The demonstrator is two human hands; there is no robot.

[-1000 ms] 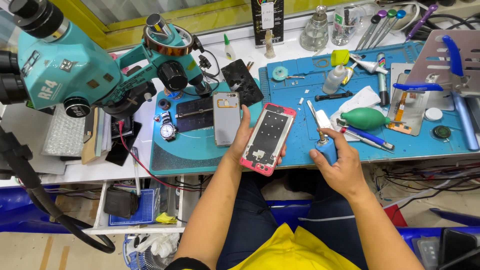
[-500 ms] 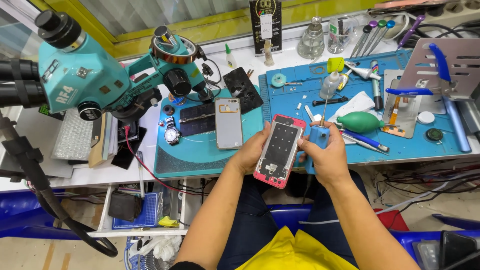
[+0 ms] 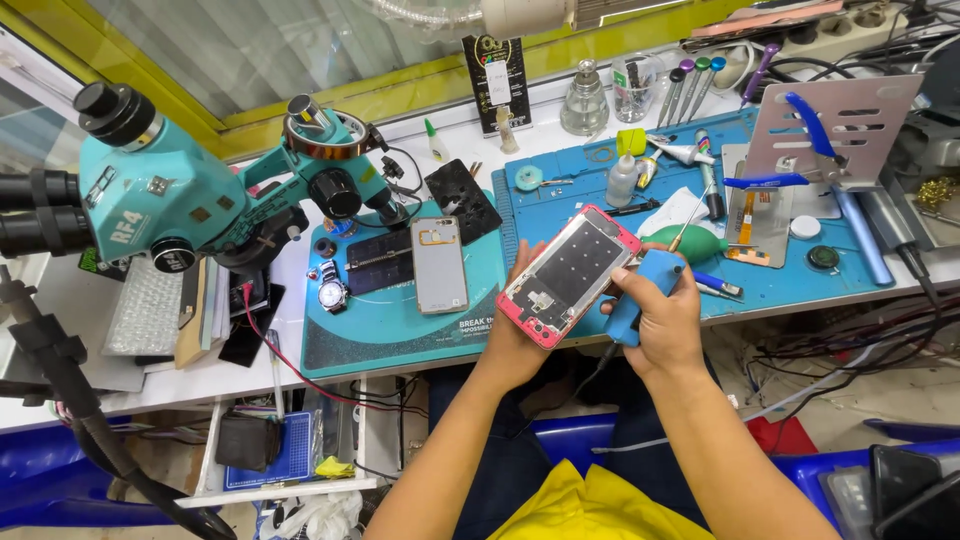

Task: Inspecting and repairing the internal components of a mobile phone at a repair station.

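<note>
- Phone [image 3: 570, 276] with a pink rim and its back off, held up just above the front edge of the blue mat [image 3: 760, 290], tilted.
- Left hand [image 3: 520, 335] under the phone, fingers wrapped round its lower end.
- Right hand [image 3: 665, 320] just beside the phone, fingers closed tight round a blue screwdriver [image 3: 640, 290].
- Thin metal tip of the screwdriver pointing up and away, near the green air blower [image 3: 690, 240].
- Grey phone back cover [image 3: 440, 265] lying flat on the teal mat [image 3: 400, 330], apart from both hands.
- Wristwatch [image 3: 330, 290] left of the cover, on the same mat.
- Teal microscope [image 3: 190, 195] far left on the white bench [image 3: 120, 385].
- Blue-handled pliers [image 3: 790, 150] resting on a grey metal stand [image 3: 850, 120], far right.
</note>
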